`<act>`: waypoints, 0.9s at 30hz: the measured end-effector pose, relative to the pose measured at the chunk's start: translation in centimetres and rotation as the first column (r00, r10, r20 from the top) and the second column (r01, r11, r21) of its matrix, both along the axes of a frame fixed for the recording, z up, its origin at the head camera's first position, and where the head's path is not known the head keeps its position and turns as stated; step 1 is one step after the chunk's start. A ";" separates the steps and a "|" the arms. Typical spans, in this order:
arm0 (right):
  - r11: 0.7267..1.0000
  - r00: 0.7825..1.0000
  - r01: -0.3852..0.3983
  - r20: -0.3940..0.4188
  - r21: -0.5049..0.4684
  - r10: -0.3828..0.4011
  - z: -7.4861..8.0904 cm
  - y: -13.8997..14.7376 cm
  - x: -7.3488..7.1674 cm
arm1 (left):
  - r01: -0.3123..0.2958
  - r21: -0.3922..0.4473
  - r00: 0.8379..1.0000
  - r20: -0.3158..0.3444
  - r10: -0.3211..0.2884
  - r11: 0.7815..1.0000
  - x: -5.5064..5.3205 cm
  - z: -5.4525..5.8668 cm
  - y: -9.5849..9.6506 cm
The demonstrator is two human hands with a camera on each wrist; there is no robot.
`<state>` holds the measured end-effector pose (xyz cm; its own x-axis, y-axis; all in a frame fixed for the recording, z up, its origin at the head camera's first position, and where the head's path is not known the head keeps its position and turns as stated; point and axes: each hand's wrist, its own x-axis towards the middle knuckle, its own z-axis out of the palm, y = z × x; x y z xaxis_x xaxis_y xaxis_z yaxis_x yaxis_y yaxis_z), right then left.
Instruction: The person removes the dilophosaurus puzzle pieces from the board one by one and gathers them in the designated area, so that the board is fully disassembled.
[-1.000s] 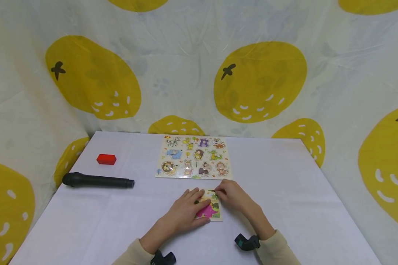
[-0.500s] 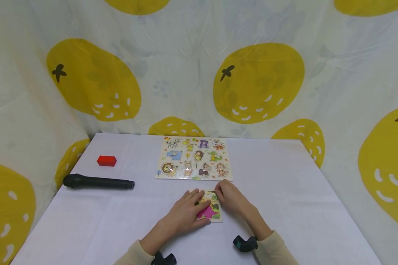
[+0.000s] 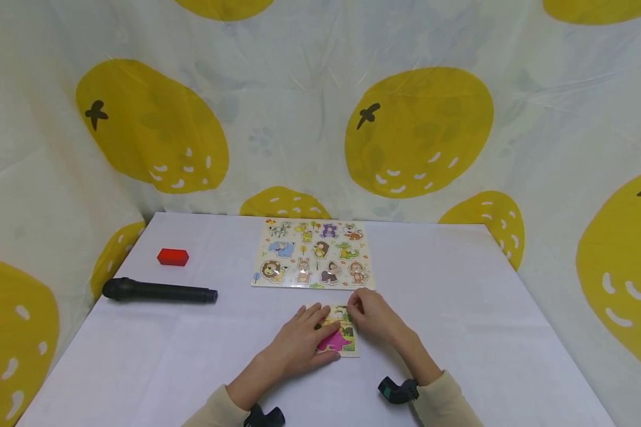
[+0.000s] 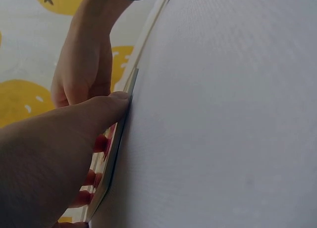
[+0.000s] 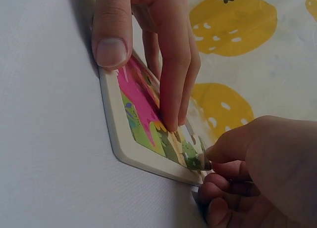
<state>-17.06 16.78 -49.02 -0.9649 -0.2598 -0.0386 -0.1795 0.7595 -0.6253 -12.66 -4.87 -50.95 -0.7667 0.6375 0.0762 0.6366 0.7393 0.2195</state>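
A small jigsaw puzzle with a pink dinosaur picture and a pale wooden border lies near the front of the table. My left hand rests across its left part, fingers spread and straight, covering much of the picture. In the left wrist view, the left thumb lies along the board's near edge. My right hand is at the puzzle's upper right corner, its fingers curled. There, in the right wrist view, its fingertips pinch the edge of a green corner puzzle piece, which sits slightly raised at the border.
Just beyond the puzzle lies a larger board with several animal pictures. To the left are a black microphone and a red block. A curtain with yellow fruit prints stands behind the white table.
Both hands stay almost in place. A dark strip at the puzzle's upper right corner has given way to the green picture face of the corner piece.
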 end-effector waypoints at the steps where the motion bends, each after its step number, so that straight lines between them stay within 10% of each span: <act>1: 1.000 1.000 0.002 -0.002 -0.008 -0.002 0.0 0.0 0.0 | 0.000 -0.001 1.000 -0.002 0.000 1.000 0.0 0.0 0.0; 27: 0.975 0.982 -0.178 0.043 -0.132 0.185 0.1 1.4 -0.8 | 0.014 0.004 0.999 0.038 -0.014 1.000 -0.1 0.1 0.0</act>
<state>-17.84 18.14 -48.97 -0.8987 -0.4363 -0.0448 -0.2700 0.6308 -0.7274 -12.72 -4.91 -50.86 -0.7599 0.6482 0.0498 0.6382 0.7292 0.2468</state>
